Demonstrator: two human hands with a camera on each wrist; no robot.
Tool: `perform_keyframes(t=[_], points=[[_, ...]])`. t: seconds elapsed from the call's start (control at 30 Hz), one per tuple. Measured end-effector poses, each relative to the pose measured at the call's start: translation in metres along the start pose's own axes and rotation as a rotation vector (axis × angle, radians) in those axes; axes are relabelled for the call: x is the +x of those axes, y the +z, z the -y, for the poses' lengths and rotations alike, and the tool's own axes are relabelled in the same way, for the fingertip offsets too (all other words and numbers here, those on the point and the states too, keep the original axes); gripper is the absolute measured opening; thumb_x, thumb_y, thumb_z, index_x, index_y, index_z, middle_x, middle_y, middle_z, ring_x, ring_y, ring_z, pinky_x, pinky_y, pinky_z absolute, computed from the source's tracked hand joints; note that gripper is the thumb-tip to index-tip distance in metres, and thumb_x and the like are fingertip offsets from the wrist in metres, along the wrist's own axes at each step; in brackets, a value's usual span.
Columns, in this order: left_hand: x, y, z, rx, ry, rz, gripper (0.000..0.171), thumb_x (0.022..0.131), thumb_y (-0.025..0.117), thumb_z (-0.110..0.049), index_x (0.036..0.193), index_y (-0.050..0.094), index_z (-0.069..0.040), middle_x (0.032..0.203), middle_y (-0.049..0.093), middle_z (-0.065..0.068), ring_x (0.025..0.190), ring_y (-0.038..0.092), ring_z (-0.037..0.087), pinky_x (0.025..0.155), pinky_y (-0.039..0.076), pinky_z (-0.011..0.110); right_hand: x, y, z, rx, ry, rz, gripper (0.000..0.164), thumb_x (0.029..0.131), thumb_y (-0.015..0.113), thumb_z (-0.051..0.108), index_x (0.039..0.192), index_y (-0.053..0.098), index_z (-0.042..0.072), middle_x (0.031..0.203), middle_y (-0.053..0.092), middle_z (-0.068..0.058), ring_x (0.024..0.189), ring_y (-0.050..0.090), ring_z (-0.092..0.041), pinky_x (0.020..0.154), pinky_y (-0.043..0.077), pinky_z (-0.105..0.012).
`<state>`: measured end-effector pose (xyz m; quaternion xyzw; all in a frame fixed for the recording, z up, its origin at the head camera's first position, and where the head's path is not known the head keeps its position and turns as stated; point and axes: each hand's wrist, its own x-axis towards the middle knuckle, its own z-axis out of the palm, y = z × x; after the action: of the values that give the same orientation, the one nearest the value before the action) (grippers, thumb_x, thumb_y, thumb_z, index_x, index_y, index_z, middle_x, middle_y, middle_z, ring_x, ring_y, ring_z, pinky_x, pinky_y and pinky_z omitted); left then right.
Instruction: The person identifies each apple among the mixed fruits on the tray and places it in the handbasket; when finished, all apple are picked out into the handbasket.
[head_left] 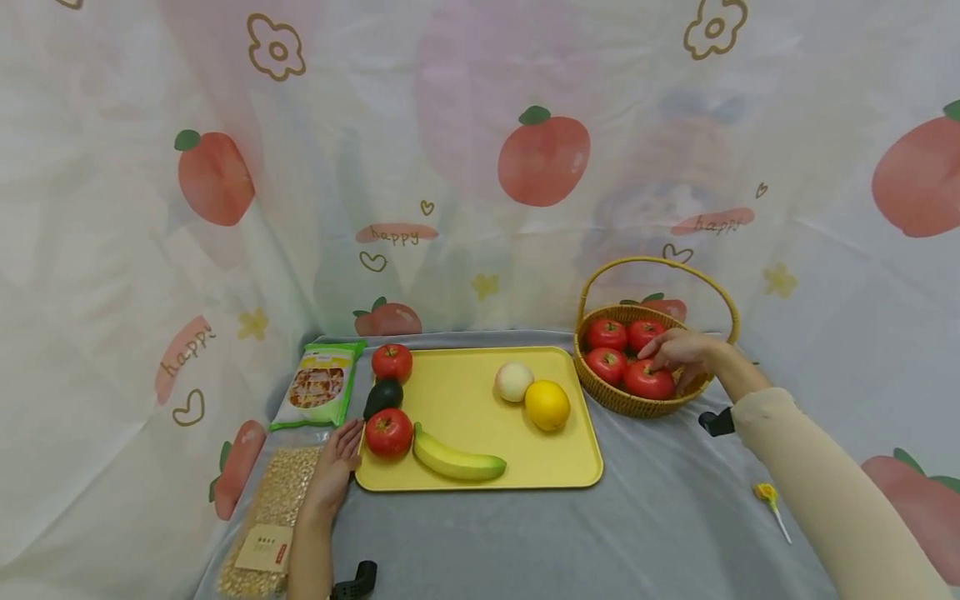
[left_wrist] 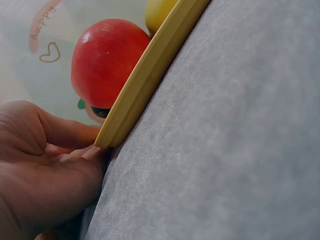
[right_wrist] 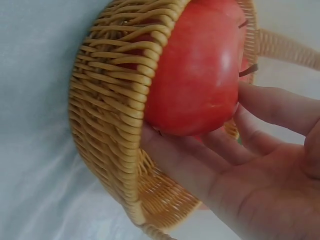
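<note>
Inside the wicker basket [head_left: 637,407], my right hand [head_left: 686,350] holds the front right apple [head_left: 648,380]. In the right wrist view, the thumb lies near the stem of this apple [right_wrist: 200,70] and the other fingers reach around its side. More red apples [head_left: 606,365] sit beside it. My left hand [head_left: 337,467] rests at the left edge of the yellow tray [head_left: 465,425], fingers extended along it. In the left wrist view, the thumb meets the tray's corner [left_wrist: 112,132], close by a red apple [left_wrist: 107,62].
On the tray are two red apples [head_left: 388,433], an avocado [head_left: 384,398], a banana [head_left: 457,456], a pale round fruit [head_left: 514,382] and a lemon [head_left: 547,406]. Left lie a green-edged packet [head_left: 318,387] and a bag of grains [head_left: 277,492]. A yellow flower [head_left: 767,493] lies right.
</note>
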<state>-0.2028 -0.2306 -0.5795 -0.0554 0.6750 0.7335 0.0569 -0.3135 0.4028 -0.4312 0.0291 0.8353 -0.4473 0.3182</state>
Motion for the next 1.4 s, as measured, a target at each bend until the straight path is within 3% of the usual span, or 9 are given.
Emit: perform_keyframes(t=[0.13, 0.5, 0.57, 0.67, 0.8, 1.07, 1.4], points=[[0.000, -0.001, 0.000, 0.004, 0.011, 0.016, 0.078, 0.091, 0.034, 0.023, 0.163, 0.015, 0.004, 0.170, 0.020, 0.025, 0.158, 0.019, 0.037, 0.127, 0.018, 0.049, 0.005, 0.001, -0.007, 0.005, -0.006, -0.003, 0.048, 0.099, 0.059, 0.008, 0.141, 0.047, -0.012, 0.130, 0.055, -0.023, 0.110, 0.058, -0.034, 0.089, 0.058, -0.063], [0.002, 0.000, -0.002, 0.009, 0.008, 0.003, 0.077, 0.091, 0.035, 0.023, 0.163, 0.017, 0.003, 0.169, 0.022, 0.023, 0.158, 0.020, 0.036, 0.127, 0.019, 0.049, 0.018, 0.007, -0.018, 0.064, -0.039, -0.001, 0.051, 0.101, 0.058, 0.012, 0.144, 0.044, -0.013, 0.133, 0.056, -0.023, 0.120, 0.055, -0.035, 0.095, 0.055, -0.065], [0.001, 0.001, -0.002, 0.008, 0.008, 0.005, 0.077, 0.091, 0.035, 0.023, 0.163, 0.017, 0.003, 0.169, 0.022, 0.024, 0.158, 0.020, 0.037, 0.127, 0.019, 0.049, 0.026, 0.003, -0.025, 0.076, -0.053, 0.023, 0.045, 0.100, 0.061, 0.013, 0.139, 0.052, -0.008, 0.126, 0.062, -0.017, 0.115, 0.059, -0.030, 0.093, 0.056, -0.063], [0.000, 0.001, -0.002, 0.007, 0.007, 0.009, 0.076, 0.091, 0.035, 0.022, 0.163, 0.017, 0.004, 0.169, 0.022, 0.024, 0.158, 0.019, 0.037, 0.127, 0.019, 0.049, 0.027, 0.008, -0.027, 0.101, -0.052, 0.011, 0.044, 0.100, 0.060, 0.011, 0.139, 0.053, -0.008, 0.125, 0.064, -0.015, 0.111, 0.061, -0.026, 0.092, 0.057, -0.061], [-0.001, 0.001, -0.002, 0.007, 0.007, 0.012, 0.077, 0.090, 0.034, 0.023, 0.163, 0.017, 0.004, 0.169, 0.021, 0.024, 0.158, 0.019, 0.037, 0.127, 0.019, 0.048, 0.022, 0.021, -0.019, 0.135, -0.042, -0.040, 0.051, 0.102, 0.055, 0.008, 0.146, 0.043, -0.013, 0.133, 0.058, -0.018, 0.114, 0.060, -0.026, 0.096, 0.057, -0.056], [-0.001, 0.001, 0.000, 0.007, 0.002, 0.013, 0.076, 0.091, 0.034, 0.023, 0.163, 0.017, 0.004, 0.169, 0.021, 0.024, 0.158, 0.018, 0.037, 0.127, 0.018, 0.048, 0.027, 0.029, -0.018, 0.177, -0.093, -0.041, 0.054, 0.100, 0.058, 0.010, 0.146, 0.041, -0.014, 0.120, 0.060, -0.008, 0.106, 0.060, -0.019, 0.094, 0.058, -0.049], [-0.002, 0.001, -0.001, 0.006, 0.007, 0.007, 0.076, 0.091, 0.034, 0.023, 0.162, 0.017, 0.004, 0.169, 0.022, 0.025, 0.158, 0.019, 0.038, 0.127, 0.018, 0.049, 0.025, 0.044, -0.013, 0.182, -0.064, -0.145, 0.055, 0.106, 0.051, 0.016, 0.153, 0.038, -0.009, 0.153, 0.037, -0.029, 0.124, 0.048, -0.036, 0.099, 0.055, -0.058]])
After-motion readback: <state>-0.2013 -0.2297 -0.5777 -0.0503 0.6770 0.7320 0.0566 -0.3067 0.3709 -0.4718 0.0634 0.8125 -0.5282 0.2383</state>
